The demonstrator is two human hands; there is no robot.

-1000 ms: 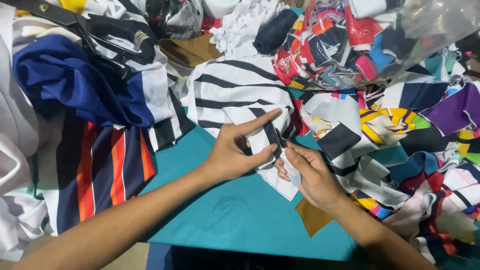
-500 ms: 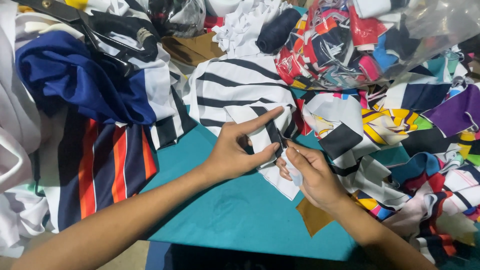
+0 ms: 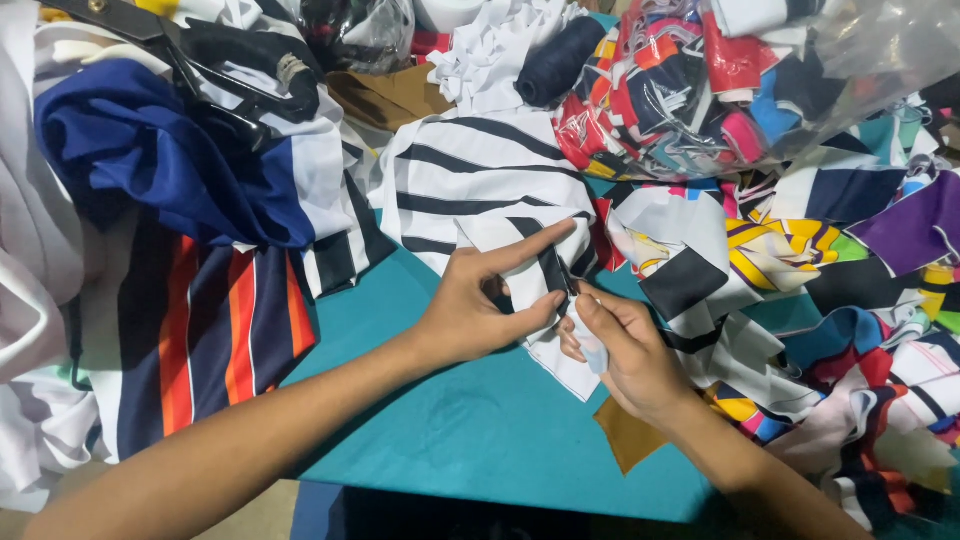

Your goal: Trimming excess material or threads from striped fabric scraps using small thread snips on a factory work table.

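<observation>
Leftward, a navy-and-orange striped cloth (image 3: 215,340) lay by the worktop's left edge. Mid-worktop, the left hand (image 3: 475,310) had straightened its forefinger since a second before, thumb pinching the black-and-white striped strip (image 3: 545,275); the right hand's (image 3: 625,350) fingers gripped its lower end, pulling it taut.

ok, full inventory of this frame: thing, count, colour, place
striped fabric piece: 1, white with black stripes, centre, pinched by both hands
teal cloth: 1, teal, under the hands
blue garment: 1, royal blue and white, upper left
striped garment: 1, navy, orange and red, left
scissors: 1, black, top left
plastic bag of scraps: 1, clear, mixed colours, top right
loose scraps: many, mixed colours, right
thread spool: 1, navy, top centre
left hand: grip on the striped piece
right hand: grip on its edge
</observation>
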